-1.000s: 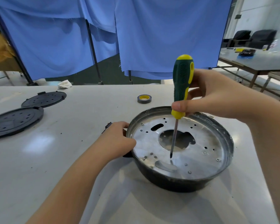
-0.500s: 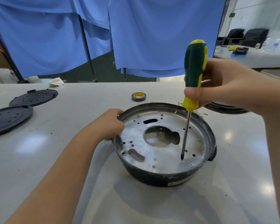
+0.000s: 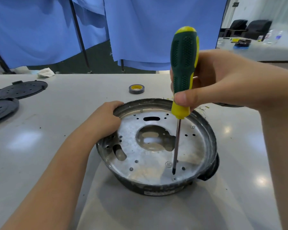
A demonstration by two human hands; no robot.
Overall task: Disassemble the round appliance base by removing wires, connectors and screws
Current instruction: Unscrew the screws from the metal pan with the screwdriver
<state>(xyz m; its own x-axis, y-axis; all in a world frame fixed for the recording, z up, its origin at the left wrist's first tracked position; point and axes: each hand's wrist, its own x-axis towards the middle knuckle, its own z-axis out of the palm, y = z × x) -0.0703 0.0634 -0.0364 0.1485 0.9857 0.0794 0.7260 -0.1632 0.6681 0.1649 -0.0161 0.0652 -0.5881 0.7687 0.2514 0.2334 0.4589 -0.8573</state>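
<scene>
Round appliance base (image 3: pixel 156 185) at centre of the table (image 3: pixel 56 163), metal plate (image 3: pixel 150 156) uppermost. Left hand (image 3: pixel 105 120) curls over the far-left rim; right hand (image 3: pixel 223 80) wraps the screwdriver (image 3: pixel 184 70) handle, tip just above a near-right screw (image 3: pixel 174 178). Judged partway: several holes stand empty, yet screws at far (image 3: pixel 141 110), right (image 3: pixel 192 127) and near edges are still seated; loose wires (image 3: pixel 201 108) trail behind. A label (image 3: pixel 160 193) on the near wall is unreadable.

Legible markings: none.
A pale label strip (image 3: pixel 160 192) on the dark outer wall of the round appliance base (image 3: pixel 211 146) carries print too blurred to read; nothing else shows lettering.
</scene>
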